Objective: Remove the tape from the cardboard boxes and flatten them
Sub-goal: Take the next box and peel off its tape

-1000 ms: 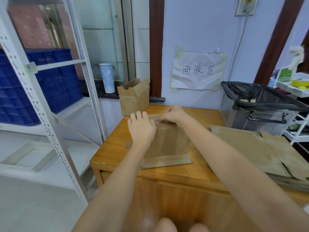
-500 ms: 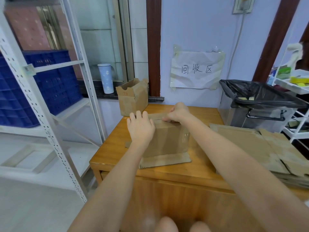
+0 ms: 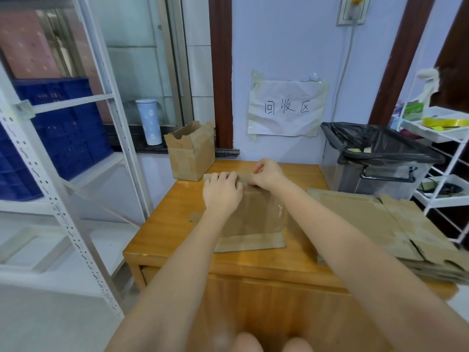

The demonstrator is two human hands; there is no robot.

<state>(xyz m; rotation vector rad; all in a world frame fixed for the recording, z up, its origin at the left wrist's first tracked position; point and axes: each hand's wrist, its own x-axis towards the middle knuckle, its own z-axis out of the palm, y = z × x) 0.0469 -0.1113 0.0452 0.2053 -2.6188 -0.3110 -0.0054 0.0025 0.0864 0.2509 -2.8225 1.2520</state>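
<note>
**Operator:** State hand condition and box location.

**Inspector:** The box (image 3: 253,214) stands on the wooden table (image 3: 177,224), directly under both hands. The left hand (image 3: 222,191) lies flat on its top, fingers straight and close together, tips reaching the far top edge. The right hand (image 3: 266,174) sits just beside those fingertips, with fingers curled and pinching at that same far edge. Whether the pinch holds tape or the flap edge cannot be determined; nothing between the fingers is resolved. A clear glossy strip shows on the near face, below the right wrist.

**Operator:** Failure modes from here?

**Inspector:** Judged, not observed:
1. Tape tears short. Cause: a pull steeply away from the fingertips instead of low along the seam. A remnant would stay bonded.
2. Cardboard delaminates. Cause: a fast pull lifting the paper layer with the adhesive.
3. Box shifts toward the pinching fingers. Cause: too little downward pressure from the flat palm.
4. Box slides away from the fingertips into the open box (image 3: 190,153) standing just beyond them.

**Operator:** Other hazards?

**Inspector:** The flattened stack (image 3: 380,224) lies well to the right of the fingers; no interference expected.
</note>
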